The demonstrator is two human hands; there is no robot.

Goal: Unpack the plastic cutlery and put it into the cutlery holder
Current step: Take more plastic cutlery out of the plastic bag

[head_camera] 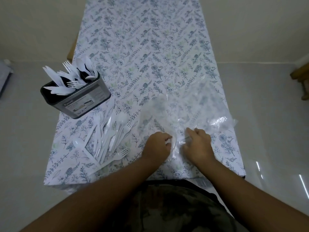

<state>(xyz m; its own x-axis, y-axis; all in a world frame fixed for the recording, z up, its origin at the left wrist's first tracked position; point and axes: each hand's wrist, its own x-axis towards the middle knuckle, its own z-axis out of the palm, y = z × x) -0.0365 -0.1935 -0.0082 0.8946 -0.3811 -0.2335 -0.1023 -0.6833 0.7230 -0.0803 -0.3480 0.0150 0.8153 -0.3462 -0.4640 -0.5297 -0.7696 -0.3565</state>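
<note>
A clear plastic bag [192, 108] lies spread on the floral tablecloth [150, 47]. My left hand [157, 144] and my right hand [197, 143] both pinch its near edge, close together. A pile of white plastic forks, spoons and knives [108, 136] lies loose on the cloth to the left of my left hand, partly under clear wrap. The metal cutlery holder [76, 96] stands at the table's left edge with several white forks, knives and spoons upright in it.
The table is narrow, with grey floor on both sides. A wooden furniture leg [301, 81] shows at the far right. A dark object [5, 76] lies on the floor at the far left.
</note>
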